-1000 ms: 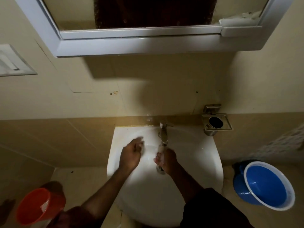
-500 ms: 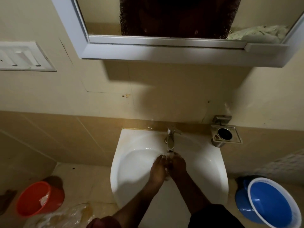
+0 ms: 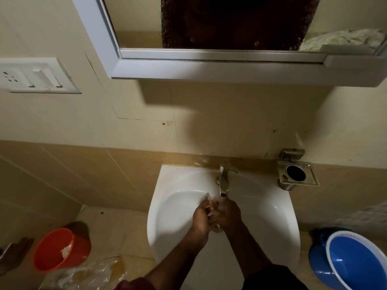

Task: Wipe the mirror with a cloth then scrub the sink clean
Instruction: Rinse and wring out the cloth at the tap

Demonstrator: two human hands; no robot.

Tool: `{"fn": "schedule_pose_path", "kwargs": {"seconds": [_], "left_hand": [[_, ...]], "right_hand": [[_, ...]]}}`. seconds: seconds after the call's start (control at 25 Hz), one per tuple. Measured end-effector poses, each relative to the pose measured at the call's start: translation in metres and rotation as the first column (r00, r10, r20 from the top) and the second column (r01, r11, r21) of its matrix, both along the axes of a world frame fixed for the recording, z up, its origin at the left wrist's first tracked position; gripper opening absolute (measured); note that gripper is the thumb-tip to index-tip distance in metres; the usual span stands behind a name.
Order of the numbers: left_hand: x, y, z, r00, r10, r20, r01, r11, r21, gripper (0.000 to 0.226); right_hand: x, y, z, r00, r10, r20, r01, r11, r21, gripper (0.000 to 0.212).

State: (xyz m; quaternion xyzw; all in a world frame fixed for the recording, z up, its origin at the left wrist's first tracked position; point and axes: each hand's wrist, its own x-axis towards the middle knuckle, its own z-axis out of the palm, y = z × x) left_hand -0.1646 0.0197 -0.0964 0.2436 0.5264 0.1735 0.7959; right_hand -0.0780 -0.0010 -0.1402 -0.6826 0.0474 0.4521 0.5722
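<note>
Hands meet under the tap [image 3: 223, 181] at lower centre, left hand [image 3: 201, 216] and right hand [image 3: 228, 212] pressed together, fingers' hold unclear to us; sink [image 3: 272, 216] looks nearly finished, cloth [image 3: 343, 39] by the mirror [image 3: 136, 21] upper right.

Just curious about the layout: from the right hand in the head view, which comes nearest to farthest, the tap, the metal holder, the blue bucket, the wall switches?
1. Tap, just above the right hand.
2. Metal holder, upper right.
3. Blue bucket, lower right floor.
4. Wall switches, far upper left.
</note>
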Motion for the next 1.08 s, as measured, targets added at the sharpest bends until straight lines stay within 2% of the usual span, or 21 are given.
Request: {"fn": "schedule_pose_path", "kwargs": {"seconds": [0.08, 0.12, 0.16, 0.24, 0.32, 0.4, 0.44, 0.48, 0.52, 0.56, 0.6, 0.64, 0.68, 0.76, 0.8, 0.84, 0.88, 0.92, 1.0, 1.04, 1.08], "left_hand": [[-0.005, 0.004, -0.002, 1.000, 0.005, 0.010, -0.005, 1.000, -0.008, 0.036], [-0.008, 0.006, -0.002, 1.000, 0.004, 0.007, -0.004, 1.000, 0.006, 0.034], [-0.011, 0.008, -0.002, 1.000, 0.003, -0.017, -0.002, 0.999, 0.052, 0.033], [-0.024, 0.013, -0.007, 0.993, 0.039, -0.112, -0.005, 0.956, 0.293, 0.028], [-0.046, 0.022, -0.014, 0.953, 0.165, -0.253, 0.020, 0.800, 0.600, 0.024], [-0.074, 0.039, -0.024, 0.875, 0.326, -0.359, 0.069, 0.649, 0.758, 0.027], [-0.087, 0.048, -0.027, 0.834, 0.393, -0.387, 0.063, 0.629, 0.775, 0.031], [-0.100, 0.056, -0.030, 0.798, 0.432, -0.419, 0.040, 0.656, 0.753, 0.036], [-0.113, 0.063, -0.035, 0.778, 0.447, -0.441, 0.003, 0.700, 0.714, 0.038], [-0.122, 0.067, -0.035, 0.785, 0.438, -0.437, -0.053, 0.751, 0.658, 0.037], [-0.130, 0.072, -0.037, 0.811, 0.431, -0.395, -0.135, 0.795, 0.591, 0.033], [-0.135, 0.075, -0.037, 0.845, 0.433, -0.314, -0.235, 0.827, 0.510, 0.029], [-0.136, 0.076, -0.035, 0.870, 0.445, -0.213, -0.331, 0.847, 0.416, 0.028], [-0.134, 0.073, -0.026, 0.878, 0.474, -0.064, -0.430, 0.842, 0.325, 0.028], [-0.132, 0.073, -0.026, 0.878, 0.476, -0.046, -0.437, 0.838, 0.327, 0.029], [-0.131, 0.071, -0.028, 0.875, 0.483, -0.036, -0.446, 0.833, 0.328, 0.029], [-0.132, 0.071, -0.033, 0.872, 0.486, -0.051, -0.444, 0.832, 0.332, 0.030], [-0.132, 0.071, -0.039, 0.872, 0.485, -0.068, -0.440, 0.836, 0.327, 0.038], [-0.140, 0.076, -0.061, 0.896, 0.426, -0.122, -0.372, 0.873, 0.316, 0.069], [-0.140, 0.077, -0.063, 0.910, 0.389, -0.146, -0.327, 0.887, 0.327, 0.077], [-0.139, 0.075, -0.061, 0.920, 0.343, -0.188, -0.260, 0.895, 0.362, 0.075]], "right_hand": [[0.006, -0.001, 0.010, 0.983, 0.019, -0.184, -0.004, 0.997, 0.079, 0.044], [0.007, 0.001, 0.011, 0.991, 0.005, -0.130, 0.010, 0.993, 0.116, 0.046], [0.010, 0.003, 0.008, 0.987, 0.008, -0.163, 0.018, 0.987, 0.160, 0.045], [0.000, 0.003, 0.003, 0.995, 0.001, -0.103, 0.011, 0.994, 0.108, 0.033], [-0.020, 0.012, 0.004, 0.997, 0.068, 0.021, -0.070, 0.986, 0.150, 0.026], [-0.041, 0.038, 0.002, 0.953, 0.140, 0.268, -0.179, 0.976, 0.125, 0.034], [-0.048, 0.054, 0.002, 0.872, 0.189, 0.452, -0.247, 0.966, 0.072, 0.033], [-0.053, 0.072, 0.000, 0.742, 0.310, 0.595, -0.376, 0.926, -0.013, 0.038], [-0.056, 0.089, -0.005, 0.530, 0.467, 0.708, -0.502, 0.845, -0.182, 0.056], [-0.055, 0.102, -0.017, 0.293, 0.618, 0.729, -0.553, 0.732, -0.398, 0.073], [-0.057, 0.111, -0.027, 0.060, 0.698, 0.713, -0.506, 0.637, -0.581, 0.081], [-0.062, 0.115, -0.029, -0.118, 0.729, 0.674, -0.465, 0.559, -0.686, 0.084], [-0.071, 0.115, -0.034, -0.235, 0.697, 0.678, -0.472, 0.528, -0.706, 0.085], [-0.098, 0.107, -0.041, -0.488, 0.518, 0.703, -0.611, 0.372, -0.698, 0.076], [-0.106, 0.102, -0.045, -0.611, 0.398, 0.684, -0.628, 0.283, -0.725, 0.069], [-0.107, 0.103, -0.047, -0.681, 0.322, 0.658, -0.616, 0.235, -0.752, 0.067], [-0.102, 0.107, -0.047, -0.693, 0.307, 0.652, -0.599, 0.258, -0.758, 0.069], [-0.094, 0.112, -0.047, -0.649, 0.359, 0.671, -0.579, 0.339, -0.742, 0.072], [-0.075, 0.121, -0.036, -0.412, 0.566, 0.714, -0.491, 0.522, -0.698, 0.083], [-0.064, 0.120, -0.030, -0.296, 0.656, 0.694, -0.460, 0.539, -0.706, 0.088], [-0.057, 0.114, -0.031, -0.235, 0.695, 0.680, -0.434, 0.551, -0.713, 0.093]]}}
